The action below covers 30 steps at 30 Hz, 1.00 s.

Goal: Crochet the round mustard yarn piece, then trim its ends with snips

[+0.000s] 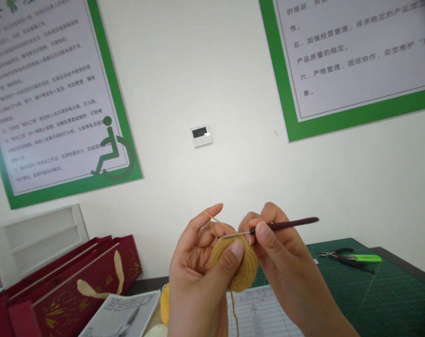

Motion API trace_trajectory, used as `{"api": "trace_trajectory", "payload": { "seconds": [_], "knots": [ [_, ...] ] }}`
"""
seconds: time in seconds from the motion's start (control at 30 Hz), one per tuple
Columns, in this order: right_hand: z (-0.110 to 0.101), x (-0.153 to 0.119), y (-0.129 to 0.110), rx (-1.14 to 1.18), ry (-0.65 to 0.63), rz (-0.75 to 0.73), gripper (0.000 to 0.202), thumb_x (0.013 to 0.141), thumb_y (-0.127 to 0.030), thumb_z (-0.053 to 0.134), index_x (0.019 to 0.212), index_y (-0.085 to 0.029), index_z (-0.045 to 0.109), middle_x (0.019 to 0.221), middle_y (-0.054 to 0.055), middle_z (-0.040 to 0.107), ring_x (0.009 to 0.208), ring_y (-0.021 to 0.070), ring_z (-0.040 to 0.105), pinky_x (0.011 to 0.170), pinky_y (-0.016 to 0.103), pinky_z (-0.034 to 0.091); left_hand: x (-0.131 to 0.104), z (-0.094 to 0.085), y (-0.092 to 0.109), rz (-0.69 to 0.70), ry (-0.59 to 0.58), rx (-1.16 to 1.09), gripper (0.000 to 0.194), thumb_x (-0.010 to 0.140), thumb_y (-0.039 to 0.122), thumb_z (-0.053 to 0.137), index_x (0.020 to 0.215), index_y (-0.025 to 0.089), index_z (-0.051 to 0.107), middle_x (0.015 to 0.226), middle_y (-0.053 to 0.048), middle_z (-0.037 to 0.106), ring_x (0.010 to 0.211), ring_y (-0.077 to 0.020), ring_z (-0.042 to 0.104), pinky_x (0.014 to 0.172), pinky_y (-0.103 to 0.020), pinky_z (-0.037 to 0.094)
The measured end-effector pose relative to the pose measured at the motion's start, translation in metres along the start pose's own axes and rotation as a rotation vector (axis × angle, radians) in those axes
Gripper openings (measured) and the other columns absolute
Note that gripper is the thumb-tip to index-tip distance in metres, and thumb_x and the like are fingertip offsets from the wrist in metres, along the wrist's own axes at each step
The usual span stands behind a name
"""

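Note:
My left hand (201, 267) pinches a round mustard-yellow crochet piece (245, 274) between thumb and fingers. A strand of yarn (212, 216) loops over its raised index finger and runs down to the top edge of the piece. In my right hand (281, 248) is a crochet hook (293, 223) with a dark red handle, gripped between thumb and fingers. Its metal shaft lies along the upper edge of the crochet piece, with the tip close to the yarn. A yarn tail (234, 311) hangs below the piece.
A green cutting mat (353, 285) bears pliers (339, 255) and a bright green tool (367, 258). Printed sheets (265, 304) lie below my hands. Dark red gift bags (75, 285) and a booklet (123, 313) are left, near a yellow yarn ball (164, 304). Posters hang on the wall.

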State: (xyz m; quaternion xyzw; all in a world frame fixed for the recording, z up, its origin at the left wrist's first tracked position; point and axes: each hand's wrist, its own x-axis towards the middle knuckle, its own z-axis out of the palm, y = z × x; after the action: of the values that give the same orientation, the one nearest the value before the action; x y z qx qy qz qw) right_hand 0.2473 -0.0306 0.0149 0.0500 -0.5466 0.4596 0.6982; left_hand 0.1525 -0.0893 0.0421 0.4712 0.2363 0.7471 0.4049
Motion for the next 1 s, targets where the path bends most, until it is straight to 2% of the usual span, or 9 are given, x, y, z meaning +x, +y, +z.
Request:
{"api": "trace_trajectory", "payload": {
  "seconds": [0.07,0.17,0.27,0.33,0.43,0.57,0.8,0.87,1.0],
  "knots": [
    [-0.003,-0.001,-0.001,-0.306,0.014,-0.287,0.006,0.092,-0.023,0.063,0.089,-0.023,0.059,0.078,0.000,0.061,0.069,0.0136,0.058,0.060,0.026,0.050,-0.001,0.001,-0.001,0.022,0.028,0.008,0.050,0.069,0.008,0.085,0.115,0.025,0.073,0.078,-0.001,0.069,0.069,-0.0114,0.064,0.064,-0.019,0.051],
    [-0.010,-0.001,-0.003,-0.799,0.043,-0.739,0.024,0.083,-0.001,0.064,0.093,-0.023,0.068,0.080,0.001,0.066,0.073,0.0155,0.060,0.063,0.031,0.050,-0.002,0.004,-0.002,0.021,0.054,0.001,0.052,0.069,0.007,0.085,0.117,0.023,0.074,0.078,-0.001,0.069,0.068,-0.0112,0.062,0.062,-0.018,0.050],
    [-0.013,-0.004,-0.002,-0.817,0.022,-0.898,0.033,0.082,0.002,0.062,0.101,-0.023,0.070,0.081,0.002,0.068,0.069,0.0156,0.059,0.059,0.031,0.051,-0.002,0.004,0.000,-0.160,-0.029,-0.108,0.056,0.069,0.008,0.084,0.122,0.021,0.072,0.081,-0.001,0.067,0.068,-0.0102,0.062,0.067,-0.020,0.052],
    [-0.011,-0.006,0.002,-0.620,0.024,-0.793,0.028,0.086,-0.004,0.061,0.106,-0.022,0.069,0.081,0.003,0.067,0.067,0.0158,0.060,0.057,0.032,0.053,-0.002,0.002,0.003,-0.284,-0.089,-0.192,0.058,0.069,0.006,0.084,0.124,0.017,0.071,0.083,-0.002,0.066,0.069,-0.0101,0.064,0.071,-0.021,0.054],
    [-0.002,-0.008,0.006,-0.292,0.120,-0.592,0.013,0.092,-0.014,0.060,0.101,-0.021,0.066,0.076,0.002,0.066,0.066,0.0161,0.062,0.059,0.032,0.053,0.000,-0.002,0.007,-0.342,-0.124,-0.258,0.057,0.069,0.000,0.081,0.123,0.015,0.071,0.081,-0.001,0.066,0.074,-0.0129,0.069,0.074,-0.021,0.056],
    [0.004,-0.006,0.003,0.001,0.126,-0.387,0.012,0.101,-0.022,0.047,0.097,-0.022,0.058,0.069,0.001,0.063,0.064,0.0164,0.061,0.057,0.029,0.051,0.004,-0.008,0.007,-0.321,-0.163,-0.291,0.046,0.069,0.001,0.079,0.112,0.016,0.075,0.077,-0.002,0.066,0.075,-0.0157,0.070,0.073,-0.023,0.057],
    [0.006,-0.003,-0.010,0.331,0.057,0.208,0.032,0.102,-0.034,0.047,0.074,-0.020,0.054,0.063,-0.004,0.049,0.053,0.0078,0.043,0.053,0.021,0.040,0.004,-0.008,-0.001,-0.182,-0.169,-0.134,0.036,0.070,0.008,0.081,0.103,0.022,0.078,0.080,-0.002,0.064,0.069,-0.0132,0.062,0.066,-0.024,0.052],
    [0.008,-0.004,-0.010,0.283,0.089,0.208,0.029,0.100,-0.037,0.052,0.078,-0.021,0.057,0.070,-0.004,0.054,0.060,0.0076,0.047,0.060,0.020,0.043,0.004,-0.005,-0.003,-0.091,-0.117,-0.048,0.036,0.070,0.010,0.084,0.103,0.022,0.078,0.080,-0.001,0.065,0.072,-0.0127,0.063,0.067,-0.022,0.051],
    [0.007,-0.005,-0.005,0.024,0.114,-0.031,0.016,0.100,-0.036,0.057,0.090,-0.025,0.064,0.091,-0.001,0.066,0.086,0.0108,0.061,0.079,0.022,0.050,0.003,0.000,-0.006,0.015,-0.033,0.033,0.039,0.069,0.011,0.086,0.104,0.025,0.079,0.081,0.000,0.068,0.074,-0.0113,0.065,0.069,-0.018,0.052]
  ]
}}
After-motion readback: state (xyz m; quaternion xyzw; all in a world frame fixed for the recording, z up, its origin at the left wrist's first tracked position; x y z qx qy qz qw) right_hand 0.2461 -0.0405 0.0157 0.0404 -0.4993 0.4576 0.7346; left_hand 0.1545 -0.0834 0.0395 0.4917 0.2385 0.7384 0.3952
